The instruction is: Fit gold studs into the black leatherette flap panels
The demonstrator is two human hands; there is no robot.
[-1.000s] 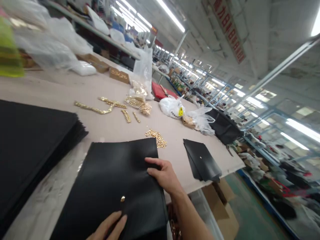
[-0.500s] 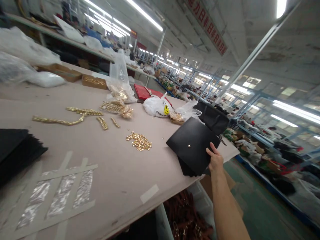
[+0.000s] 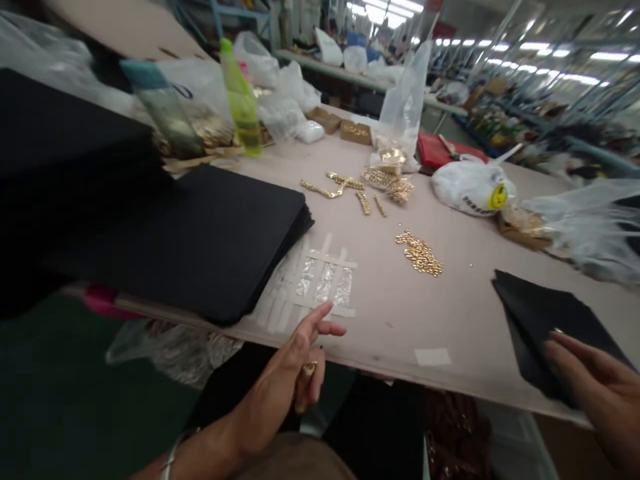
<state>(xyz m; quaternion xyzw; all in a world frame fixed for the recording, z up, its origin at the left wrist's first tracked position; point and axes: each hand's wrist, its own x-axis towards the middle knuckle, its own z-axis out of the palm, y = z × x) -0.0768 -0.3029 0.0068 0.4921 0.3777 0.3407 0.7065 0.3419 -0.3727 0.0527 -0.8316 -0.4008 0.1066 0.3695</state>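
Observation:
My left hand (image 3: 300, 360) hovers at the table's front edge, thumb and index finger stretched out. Its other fingers curl round a small brass-coloured piece (image 3: 309, 368); its kind is hard to make out. My right hand (image 3: 595, 380) lies over the pile of black leather-like panels (image 3: 565, 307) at the right, fingers stretched out and slightly blurred. A tiny gold stud (image 3: 558, 331) shows at its fingertips. Between the hands and farther back is a heap of small gold fittings (image 3: 423, 257). Left of it, clear strips of small pieces (image 3: 325, 283) are taped to the table.
A large stack of black sheets (image 3: 215, 233) covers the left side. Gold chain lengths (image 3: 345, 183), a white plastic bag (image 3: 470, 187), a red folded item (image 3: 445, 152) and a yellow-green bottle (image 3: 241, 107) stand farther back. Below the edge is a bin of brown straps (image 3: 457, 427).
My view has turned left and down. My left hand has come into view. The black panel that my right hand held up is now down on the pile.

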